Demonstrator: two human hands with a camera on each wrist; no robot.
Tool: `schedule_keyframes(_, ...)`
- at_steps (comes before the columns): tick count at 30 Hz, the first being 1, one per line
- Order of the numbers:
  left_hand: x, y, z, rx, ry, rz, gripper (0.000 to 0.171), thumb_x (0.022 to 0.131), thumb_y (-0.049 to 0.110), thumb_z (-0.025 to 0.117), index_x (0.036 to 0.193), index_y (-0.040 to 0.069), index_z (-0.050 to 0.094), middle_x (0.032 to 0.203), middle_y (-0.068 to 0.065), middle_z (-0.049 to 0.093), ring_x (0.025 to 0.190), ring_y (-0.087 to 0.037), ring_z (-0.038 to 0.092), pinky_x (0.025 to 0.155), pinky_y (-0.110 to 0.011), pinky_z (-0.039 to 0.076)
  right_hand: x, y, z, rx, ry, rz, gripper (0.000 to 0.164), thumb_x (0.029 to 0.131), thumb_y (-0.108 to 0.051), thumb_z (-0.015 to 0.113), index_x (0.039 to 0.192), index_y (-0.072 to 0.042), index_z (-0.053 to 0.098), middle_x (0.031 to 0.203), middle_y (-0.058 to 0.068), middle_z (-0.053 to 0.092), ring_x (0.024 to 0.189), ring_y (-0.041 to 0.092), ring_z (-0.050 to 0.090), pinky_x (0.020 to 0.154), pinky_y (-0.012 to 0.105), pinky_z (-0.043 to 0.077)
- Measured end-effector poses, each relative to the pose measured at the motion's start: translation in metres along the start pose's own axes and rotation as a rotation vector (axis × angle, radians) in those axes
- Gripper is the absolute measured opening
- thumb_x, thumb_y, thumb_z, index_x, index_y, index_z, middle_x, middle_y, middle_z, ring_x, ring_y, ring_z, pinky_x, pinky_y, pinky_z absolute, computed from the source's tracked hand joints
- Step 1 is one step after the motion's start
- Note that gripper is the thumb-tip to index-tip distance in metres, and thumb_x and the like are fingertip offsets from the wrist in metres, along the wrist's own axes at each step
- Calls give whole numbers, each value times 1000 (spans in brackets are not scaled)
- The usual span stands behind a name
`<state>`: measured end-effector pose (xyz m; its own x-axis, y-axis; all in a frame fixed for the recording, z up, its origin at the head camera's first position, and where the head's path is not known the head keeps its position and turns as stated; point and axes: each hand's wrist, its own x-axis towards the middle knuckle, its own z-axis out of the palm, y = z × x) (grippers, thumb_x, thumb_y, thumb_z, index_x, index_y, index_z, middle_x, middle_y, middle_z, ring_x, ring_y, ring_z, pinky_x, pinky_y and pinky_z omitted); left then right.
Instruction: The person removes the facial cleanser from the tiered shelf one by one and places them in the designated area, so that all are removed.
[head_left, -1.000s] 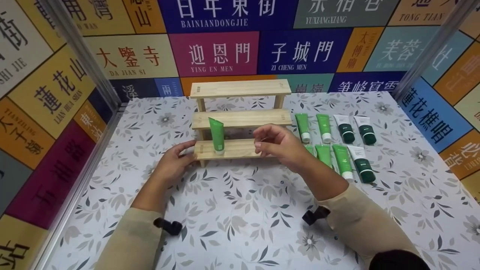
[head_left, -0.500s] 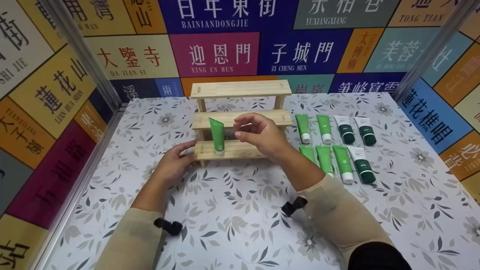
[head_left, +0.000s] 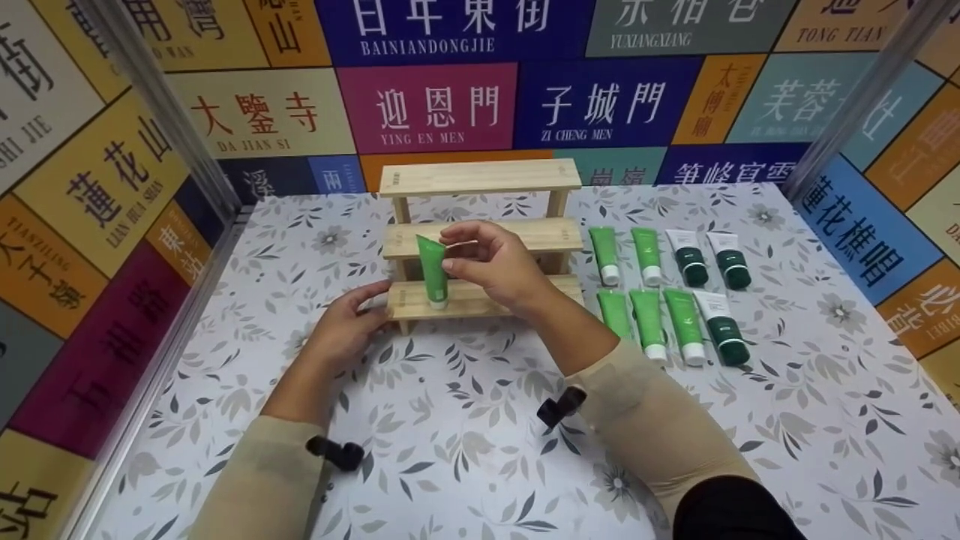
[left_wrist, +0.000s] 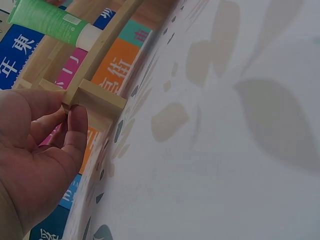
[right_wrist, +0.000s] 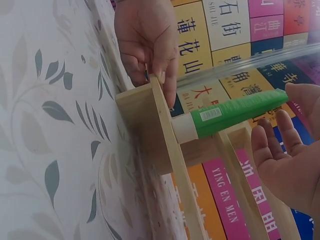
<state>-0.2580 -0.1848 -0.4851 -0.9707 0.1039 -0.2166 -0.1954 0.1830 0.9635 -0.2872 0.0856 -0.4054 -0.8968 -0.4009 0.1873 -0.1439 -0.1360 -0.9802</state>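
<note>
A green squeeze tube stands upright on its white cap, near the left end of the bottom board of a three-step wooden display shelf. My left hand grips the left end of that bottom board; in the left wrist view its thumb and fingers pinch the board's corner. Beside the tube's upper right side is my right hand, its fingers bent loosely and parted from the thumb. In the right wrist view the thumb is close to the tube's flat crimped end; whether it touches cannot be told.
Right of the shelf, two rows of tubes lie on the floral tablecloth: several green tubes and several white-and-dark-green tubes. Printed panels with lettering enclose the table at the back and both sides.
My right hand has moved left along the shelf, from its right part to beside the standing green tube. My left hand and the tube have stayed in place.
</note>
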Motion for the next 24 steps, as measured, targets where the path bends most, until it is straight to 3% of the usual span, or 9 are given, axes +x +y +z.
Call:
schedule_keyframes(3,0,-1,1,-2,0,4,54,108,10,59,160,12,49,152,-21,61,116,-17,72,102,-31,57,2,2,3,-43,23,-3,33,95,2,75,128,-1,70,120,5,72,112,20,71,97,33,62)
schedule_keyframes(10,0,-1,1,-19,-6,14,54,108,9,58,161,11,48,151,-22,61,117,-17,72,103,-33,57,0,3,2,-74,64,-34,25,101,0,69,126,-3,70,112,3,70,102,18,69,98,39,62)
schedule_keyframes(24,-1,-1,2,-1,21,0,52,108,11,60,159,15,51,153,-16,61,120,-18,70,103,-34,56,-19,-1,-31,-103,206,-35,24,101,-1,69,125,-3,72,111,3,71,103,15,69,97,36,62)
